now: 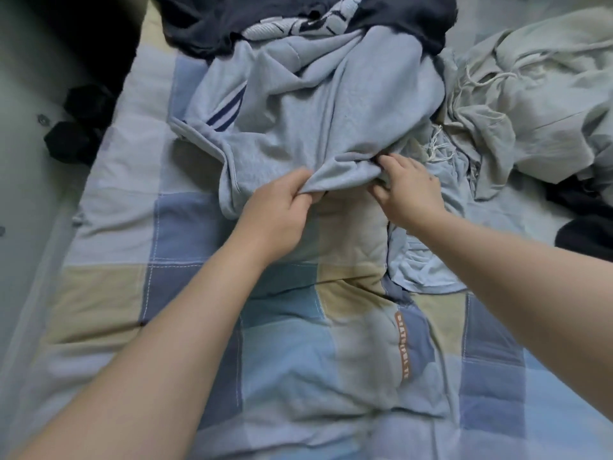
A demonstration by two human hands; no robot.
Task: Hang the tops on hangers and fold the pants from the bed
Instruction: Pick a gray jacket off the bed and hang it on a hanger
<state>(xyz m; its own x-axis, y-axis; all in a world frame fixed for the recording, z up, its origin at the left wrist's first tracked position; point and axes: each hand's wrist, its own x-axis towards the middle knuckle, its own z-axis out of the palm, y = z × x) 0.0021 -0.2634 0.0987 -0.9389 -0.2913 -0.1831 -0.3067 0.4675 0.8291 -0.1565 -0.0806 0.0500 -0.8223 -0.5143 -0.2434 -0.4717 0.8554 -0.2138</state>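
left hand (282,207), right hand (409,189) on garment (315,111)

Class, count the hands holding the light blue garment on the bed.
2. The left hand pinches the near edge of the light blue garment; the right hand grips that edge beside it. No others show.
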